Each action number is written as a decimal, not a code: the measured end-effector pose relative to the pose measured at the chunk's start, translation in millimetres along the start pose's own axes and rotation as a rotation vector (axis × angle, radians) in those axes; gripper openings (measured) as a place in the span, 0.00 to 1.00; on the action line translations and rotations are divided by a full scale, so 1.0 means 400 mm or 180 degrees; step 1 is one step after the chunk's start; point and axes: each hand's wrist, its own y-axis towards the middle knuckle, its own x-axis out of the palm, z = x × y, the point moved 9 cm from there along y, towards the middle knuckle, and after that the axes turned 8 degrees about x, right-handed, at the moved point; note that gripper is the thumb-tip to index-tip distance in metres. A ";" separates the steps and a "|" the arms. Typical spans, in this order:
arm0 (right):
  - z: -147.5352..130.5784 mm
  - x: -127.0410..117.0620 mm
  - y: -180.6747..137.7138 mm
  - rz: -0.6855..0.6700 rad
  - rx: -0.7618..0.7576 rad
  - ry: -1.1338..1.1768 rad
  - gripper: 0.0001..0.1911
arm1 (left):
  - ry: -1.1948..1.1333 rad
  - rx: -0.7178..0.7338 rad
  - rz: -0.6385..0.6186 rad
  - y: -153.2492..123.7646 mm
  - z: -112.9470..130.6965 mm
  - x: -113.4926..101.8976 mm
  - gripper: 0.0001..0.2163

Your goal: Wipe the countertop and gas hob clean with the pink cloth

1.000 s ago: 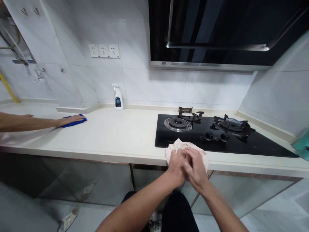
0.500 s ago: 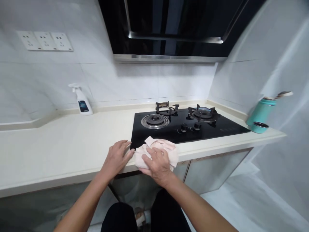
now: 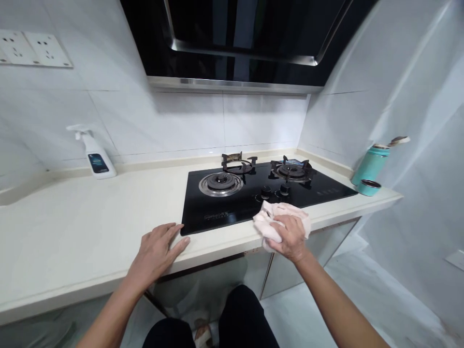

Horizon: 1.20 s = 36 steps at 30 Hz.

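Pink cloth [image 3: 268,218] sits bunched at the front edge of the gas hob [image 3: 195,203]. Left of the hob, a spray bottle [image 3: 97,157] stands back, seemingly out of the way; the left hand [image 3: 156,251] rests, fingers spread, by the hob's near-left corner, likely bracing; the right hand [image 3: 291,238] grips the cloth, presumably for pressure.

Right hand [image 3: 290,237] is gripping pale pink cloth [image 3: 270,222] over front edge of stove [image 3: 195,208] (cloth is also covering part of countertop [image 3: 108,212] front edge). Left hand [image 3: 157,249] is resting near stove front-left corner. Spray bottle [image 3: 97,159] is standing near countertop back edge; teal container [image 3: 371,164], near right end.
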 end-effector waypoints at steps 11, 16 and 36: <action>0.501 -0.092 -0.006 -0.0237 0.2432 -0.0129 0.26 | 0.0000 -0.0166 -0.0175 0.007 0.010 -0.003 0.28; 0.628 -0.070 0.068 -0.0748 0.3195 -0.0832 0.37 | 0.0006 -0.0159 -0.0093 0.006 0.008 -0.002 0.26; 0.618 0.239 0.172 -0.2830 0.2393 -0.1406 0.26 | 0.0113 -0.0071 0.0011 0.004 0.013 -0.007 0.26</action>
